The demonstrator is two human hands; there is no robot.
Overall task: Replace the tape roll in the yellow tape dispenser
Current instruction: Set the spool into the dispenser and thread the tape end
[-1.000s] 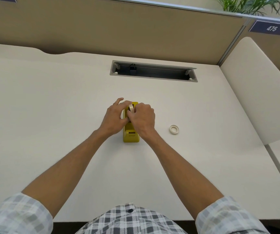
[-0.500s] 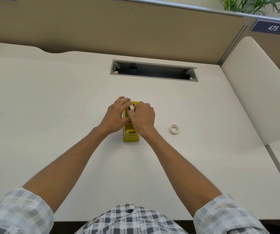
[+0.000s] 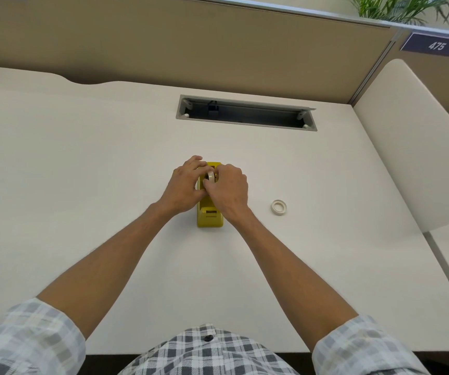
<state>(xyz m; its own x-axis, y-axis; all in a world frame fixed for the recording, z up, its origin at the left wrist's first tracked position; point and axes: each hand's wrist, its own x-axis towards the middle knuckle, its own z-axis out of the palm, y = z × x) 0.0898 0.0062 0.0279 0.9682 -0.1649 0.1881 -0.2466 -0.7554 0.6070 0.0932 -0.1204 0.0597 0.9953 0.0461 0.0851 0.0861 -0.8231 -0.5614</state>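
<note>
Yellow tape dispenser (image 3: 209,216) sits square on the desk (image 3: 83,185); my left hand (image 3: 184,186) braces it while my right hand (image 3: 228,189) pinches the tape roll (image 3: 211,176) upright over its cradle.

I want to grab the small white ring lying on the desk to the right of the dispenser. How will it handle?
The white ring lies flat on the desk, so it probably won't roll unless stood on edge. It looks thin and hollow, so it is likely very light and may skid when nudged. Lying so low, it may need a fingernail under its rim or a pinch through the hole.
</note>
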